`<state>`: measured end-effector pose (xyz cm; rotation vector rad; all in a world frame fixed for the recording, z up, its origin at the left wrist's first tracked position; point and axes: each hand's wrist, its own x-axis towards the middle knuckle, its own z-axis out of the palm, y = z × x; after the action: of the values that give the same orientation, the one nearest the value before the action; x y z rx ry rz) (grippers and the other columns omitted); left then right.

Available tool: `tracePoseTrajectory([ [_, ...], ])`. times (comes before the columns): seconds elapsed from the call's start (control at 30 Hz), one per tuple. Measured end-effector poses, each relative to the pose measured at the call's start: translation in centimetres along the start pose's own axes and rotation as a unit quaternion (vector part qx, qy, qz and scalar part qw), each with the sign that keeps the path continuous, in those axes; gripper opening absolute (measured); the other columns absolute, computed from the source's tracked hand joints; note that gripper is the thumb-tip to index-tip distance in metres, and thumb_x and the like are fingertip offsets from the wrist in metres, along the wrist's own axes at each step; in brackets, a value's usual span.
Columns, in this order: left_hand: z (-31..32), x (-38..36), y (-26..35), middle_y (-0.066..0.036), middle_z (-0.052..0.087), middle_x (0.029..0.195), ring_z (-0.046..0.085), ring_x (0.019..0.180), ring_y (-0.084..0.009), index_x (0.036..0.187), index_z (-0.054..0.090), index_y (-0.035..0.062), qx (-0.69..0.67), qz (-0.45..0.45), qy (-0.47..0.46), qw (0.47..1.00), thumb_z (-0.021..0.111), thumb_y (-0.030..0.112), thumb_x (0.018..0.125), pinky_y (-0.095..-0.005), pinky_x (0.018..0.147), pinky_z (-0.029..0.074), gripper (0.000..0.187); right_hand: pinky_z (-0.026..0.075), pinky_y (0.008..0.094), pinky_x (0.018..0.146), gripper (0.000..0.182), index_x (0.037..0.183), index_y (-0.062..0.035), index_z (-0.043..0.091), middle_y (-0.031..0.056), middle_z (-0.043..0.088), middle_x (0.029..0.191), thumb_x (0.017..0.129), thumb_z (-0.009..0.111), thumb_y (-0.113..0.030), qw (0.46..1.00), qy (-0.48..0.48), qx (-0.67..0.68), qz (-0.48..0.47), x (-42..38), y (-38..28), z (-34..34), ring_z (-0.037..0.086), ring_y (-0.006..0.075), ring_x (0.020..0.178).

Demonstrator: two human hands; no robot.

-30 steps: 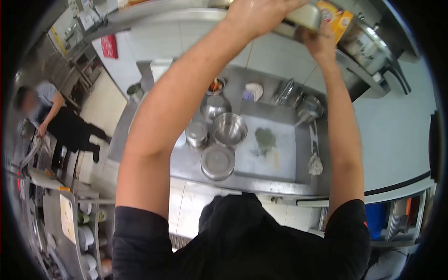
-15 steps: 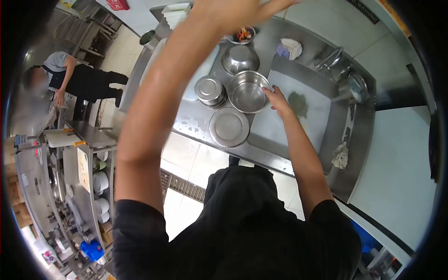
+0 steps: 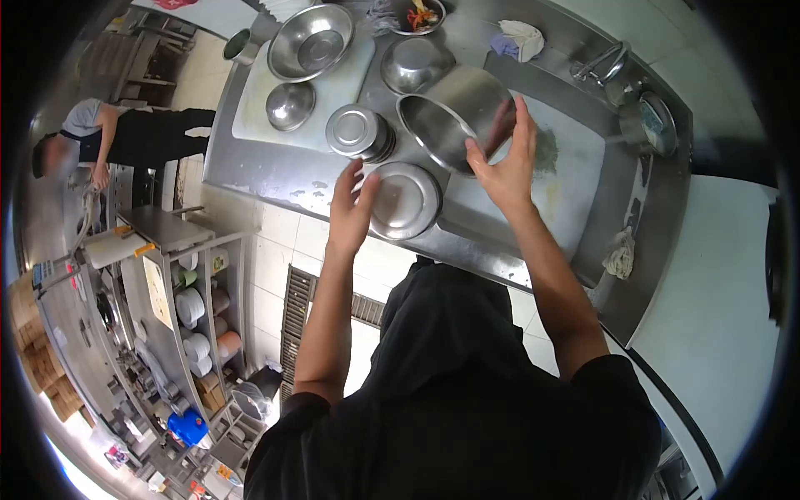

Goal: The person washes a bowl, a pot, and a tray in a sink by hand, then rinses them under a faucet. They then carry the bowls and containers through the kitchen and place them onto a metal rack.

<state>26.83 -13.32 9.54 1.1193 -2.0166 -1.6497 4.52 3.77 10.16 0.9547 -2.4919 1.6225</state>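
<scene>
In the head view, from where I stand, the pot [image 3: 467,108] is raised over the left edge of the sink [image 3: 615,196], in the right hand [image 3: 510,171]. That hand is partly closed around it: the thumb lies at the rim while the fingers spread along the outer wall, likely because I can make out no handle and the wall is broad. The left hand [image 3: 352,208] is open, fingers parted, with nothing in its hold. It is left of the sink, at the near edge of a round metal lid [image 3: 404,200]; whether it touches the lid, I can't tell.

The pot is tipped well over. Its mouth points left and a little toward the person, away from the sink, and its base faces the sink's far side. The long axis slants from near left to far right.

Left of the sink, on the steel surface [image 3: 250,171], a stack of round containers [image 3: 357,132] sits behind the lid, probably piled to save room. Beyond it an overturned bowl [image 3: 417,65] rests mouth down, perhaps to drain. Farther left of the sink, a white board [image 3: 250,117] bears a wide bowl [image 3: 287,42] and a small domed bowl [image 3: 290,107].
</scene>
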Motion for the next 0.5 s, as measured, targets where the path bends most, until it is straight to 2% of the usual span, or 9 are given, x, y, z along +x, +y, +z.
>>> tracePoseTrajectory([
  [0.03,0.0,0.6,0.4,-0.022,0.049,0.145,0.049,0.132,-0.0328,0.145,0.044,-0.0036,-0.002,0.022,0.0,1.0,0.066,0.039,0.096,-0.0419,0.109,0.041,0.069,0.038,0.0482,0.105,0.11,0.152,-0.002,0.03,0.0215,0.043,0.141,0.061,0.09,-0.021,0.997,0.002,-0.045,-0.057,0.4,-1.6,-0.3,0.045,0.038,0.126],
  [0.1,-0.8,0.6,1.0,-0.023,0.049,0.146,0.048,0.133,-0.0344,0.146,0.042,-0.0037,0.132,0.055,0.005,0.99,0.065,0.044,0.096,-0.0409,0.111,0.038,0.072,0.036,0.0495,0.106,0.117,0.15,-0.0045,0.034,0.0204,0.043,0.14,0.05,0.093,-0.023,0.988,-0.001,-0.087,-0.129,0.5,-2.4,-0.6,0.043,0.0398,0.127],
  [0.13,-1.4,0.7,0.9,-0.023,0.047,0.147,0.047,0.135,-0.0349,0.147,0.041,-0.0036,0.162,0.062,-0.005,0.985,0.063,0.047,0.097,-0.0404,0.112,0.037,0.074,0.036,0.0502,0.105,0.115,0.149,-0.0054,0.036,0.02,0.043,0.14,0.05,0.093,-0.025,0.982,-0.007,-0.101,-0.162,0.1,-2.7,-0.9,0.043,0.0396,0.127],
  [0.23,-2.0,-0.4,0.6,-0.023,0.043,0.151,0.041,0.14,-0.0328,0.15,0.037,-0.0033,-0.044,-0.072,-0.058,0.995,0.053,0.054,0.1,-0.0397,0.116,0.031,0.078,0.036,0.0549,0.104,0.105,0.143,-0.0089,0.047,0.0186,0.043,0.142,0.052,0.092,-0.04,0.956,-0.015,-0.108,-0.273,-1.6,-2.9,-0.4,0.045,0.0395,0.127],
  [0.33,-1.4,-0.4,-0.2,-0.022,0.04,0.154,0.034,0.145,-0.0306,0.152,0.033,-0.003,-0.132,-0.055,-0.089,0.986,0.044,0.058,0.102,-0.039,0.12,0.024,0.079,0.034,0.0581,0.109,0.096,0.143,-0.017,0.049,0.0174,0.042,0.144,0.059,0.089,-0.04,0.931,-0.089,-0.102,-0.339,-5.0,-3.4,1.2,0.043,0.0392,0.131],
  [0.37,-0.4,0.0,0.2,-0.02,0.041,0.153,0.035,0.143,-0.0281,0.152,0.033,-0.0031,-0.162,-0.01,-0.098,0.982,0.043,0.056,0.103,-0.038,0.119,0.023,0.077,0.034,0.0583,0.11,0.095,0.144,-0.0189,0.049,0.0166,0.041,0.145,0.06,0.089,-0.039,0.928,-0.105,-0.112,-0.34,-6.0,-3.4,2.0,0.043,0.0384,0.132],
  [0.4,-0.2,-0.1,0.8,-0.018,0.045,0.149,0.039,0.139,-0.0264,0.15,0.034,-0.0035,-0.127,0.009,-0.134,0.983,0.044,0.054,0.104,-0.0369,0.117,0.027,0.075,0.033,0.0586,0.111,0.094,0.144,-0.0208,0.048,0.0158,0.041,0.146,0.061,0.089,-0.038,0.924,-0.121,-0.123,-0.341,-7.0,-3.5,2.8,0.042,0.0376,0.133],
  [0.47,0.2,0.2,-1.1,-0.017,0.049,0.144,0.044,0.134,-0.0251,0.147,0.039,-0.0041,-0.161,-0.013,-0.107,0.981,0.044,0.052,0.104,-0.0363,0.114,0.031,0.071,0.032,0.0589,0.112,0.094,0.145,-0.0236,0.048,0.0142,0.039,0.147,0.062,0.089,-0.036,0.917,-0.149,-0.139,-0.344,-8.7,-3.4,4.1,0.04,0.036,0.135],
  [0.5,0.2,0.4,-2.9,-0.018,0.051,0.143,0.045,0.133,-0.0254,0.146,0.04,-0.0044,-0.136,0.033,-0.083,0.987,0.044,0.051,0.104,-0.0364,0.113,0.032,0.069,0.031,0.0589,0.113,0.094,0.145,-0.0244,0.048,0.0134,0.038,0.148,0.062,0.089,-0.036,0.914,-0.162,-0.144,-0.343,-9.3,-3.2,4.7,0.04,0.0352,0.135],
])
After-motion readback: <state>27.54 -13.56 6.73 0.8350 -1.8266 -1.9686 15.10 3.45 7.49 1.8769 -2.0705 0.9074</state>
